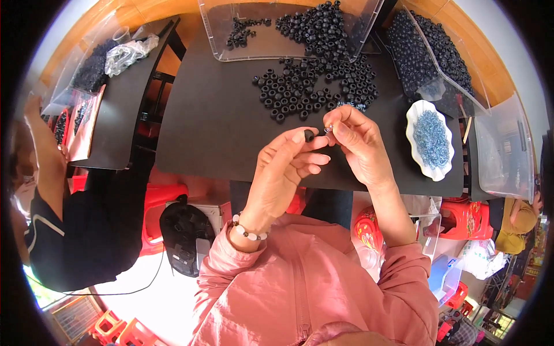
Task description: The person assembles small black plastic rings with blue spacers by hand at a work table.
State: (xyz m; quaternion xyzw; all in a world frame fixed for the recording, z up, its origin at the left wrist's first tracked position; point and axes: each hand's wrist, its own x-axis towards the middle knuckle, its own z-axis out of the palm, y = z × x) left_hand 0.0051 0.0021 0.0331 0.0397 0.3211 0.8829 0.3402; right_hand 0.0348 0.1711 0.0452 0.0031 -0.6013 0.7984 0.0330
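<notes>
Above the dark table (202, 127), my left hand (283, 167) pinches a black bead (309, 135) between thumb and forefinger, its hole showing. Close beside it, my right hand (360, 144) pinches a tiny clear piece (328, 129), too small to name for certain. The two hands nearly touch. Just beyond them lies a spread of loose black beads (300, 92), running back into a clear plastic bin (248, 57). A few small blue pieces (353, 106) lie at the near edge of that spread, partly behind my right fingers.
On the right stands a white scalloped dish (412, 135) of small pale-blue beads (433, 138). Behind it is a clear bin full of black beads (415, 57); an empty-looking clear bin (508, 150) sits farther right. Another person's arm (49, 150) works at a left-hand table (124, 104).
</notes>
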